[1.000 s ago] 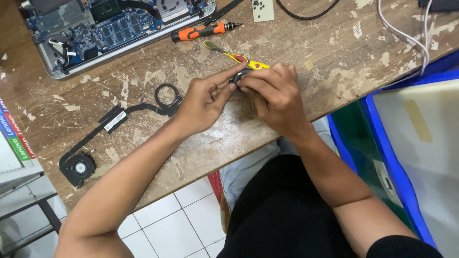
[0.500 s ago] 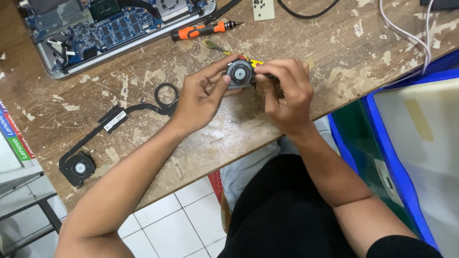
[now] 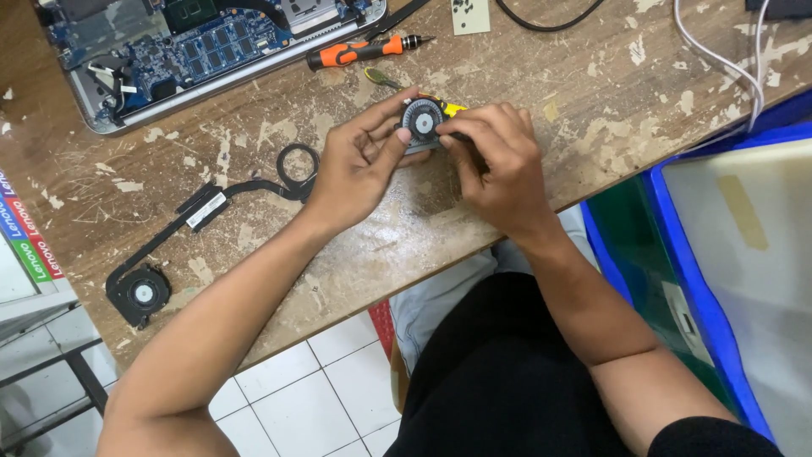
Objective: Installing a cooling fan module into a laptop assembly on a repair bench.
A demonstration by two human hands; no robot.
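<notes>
A small round cooling fan (image 3: 419, 121) with grey blades is held just above the worn wooden table (image 3: 541, 76). My left hand (image 3: 355, 165) grips its left side, thumb across the lower rim. My right hand (image 3: 499, 169) pinches its right edge with the fingertips. A yellow tool (image 3: 454, 109) peeks out from behind the fan, mostly hidden by my right hand.
An opened laptop (image 3: 186, 51) with its blue circuit board bare lies at the back left. An orange screwdriver (image 3: 359, 51) rests beside it. A black heat pipe with fan (image 3: 139, 292) lies near the front left edge. A blue bin (image 3: 677, 279) stands at the right.
The fan was hidden between my fingers a second ago; I have turned it face up so its blades show. Both hands stayed in the same place over the table.
</notes>
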